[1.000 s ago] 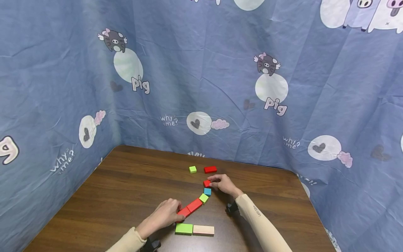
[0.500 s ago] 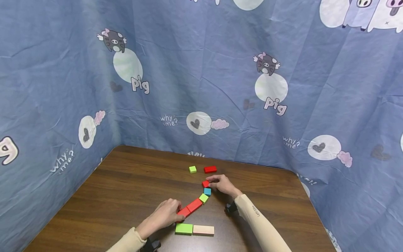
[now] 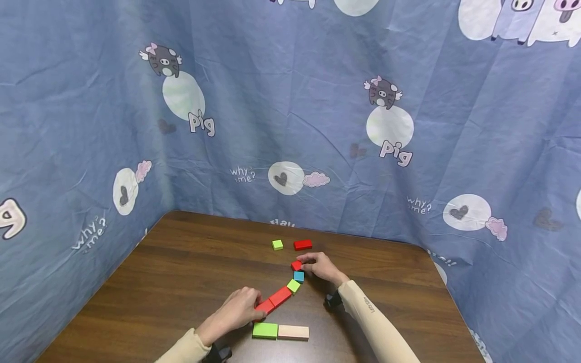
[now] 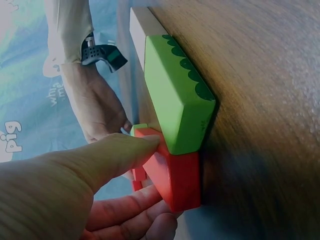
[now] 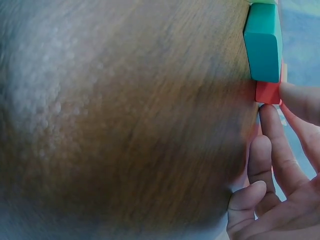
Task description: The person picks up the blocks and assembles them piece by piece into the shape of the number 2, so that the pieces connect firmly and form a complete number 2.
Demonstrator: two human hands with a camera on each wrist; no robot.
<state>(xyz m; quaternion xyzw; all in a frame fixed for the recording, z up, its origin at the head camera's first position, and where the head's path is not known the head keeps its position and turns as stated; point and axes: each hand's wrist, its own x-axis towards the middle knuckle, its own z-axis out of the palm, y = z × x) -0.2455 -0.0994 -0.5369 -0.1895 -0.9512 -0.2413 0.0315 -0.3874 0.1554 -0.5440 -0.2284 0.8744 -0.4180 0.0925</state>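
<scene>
A curved row of blocks lies on the brown table. At its near end my left hand [image 3: 237, 308] grips a red block [image 4: 182, 180] between thumb and fingers. Another red block [image 3: 280, 296] adjoins it, followed by a light green block [image 3: 293, 286] and a blue block [image 3: 298, 277]. My right hand [image 3: 321, 266] pinches a small red block [image 5: 267, 93] at the far end, against the blue one. Below the row, a green block [image 3: 265, 330] with a dark scalloped pattern lies end to end with a plain wood block [image 3: 293, 332].
Farther back on the table [image 3: 204, 262] lie a separate light green block [image 3: 277, 245] and a red block [image 3: 302, 245]. A blue printed cloth [image 3: 290, 126] hangs behind the table and along its sides. Each wrist wears a dark device.
The small red block has shifted slightly left with my right hand, more squarely onto the end of the blue block. My left hand has stayed in place.
</scene>
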